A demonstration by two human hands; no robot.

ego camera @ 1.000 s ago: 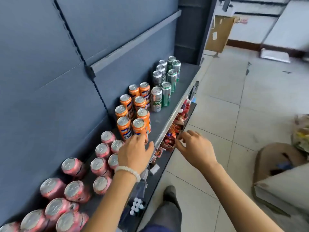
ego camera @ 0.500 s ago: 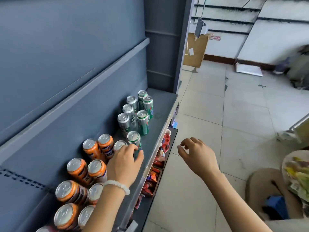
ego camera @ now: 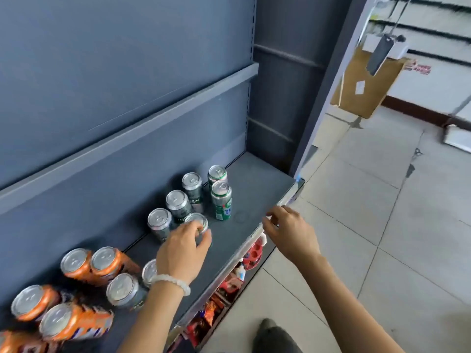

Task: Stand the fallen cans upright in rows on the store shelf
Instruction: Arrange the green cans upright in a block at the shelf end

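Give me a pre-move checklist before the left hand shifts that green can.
1. Left hand grips green can: ok, fingers wrapped around it.
2. Can upright: ok.
3. Right hand empty, near the shelf edge: ok.
4. Free shelf space right of the can: ok.
5. Neighbouring silver can clear of contact: cannot tell, very close.
6. Any fallen cans left: cannot tell, the orange cans are blurred.

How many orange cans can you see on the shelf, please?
5: two side by side near the back panel, two nearer the front, one cut off at the corner. More may lie out of frame.
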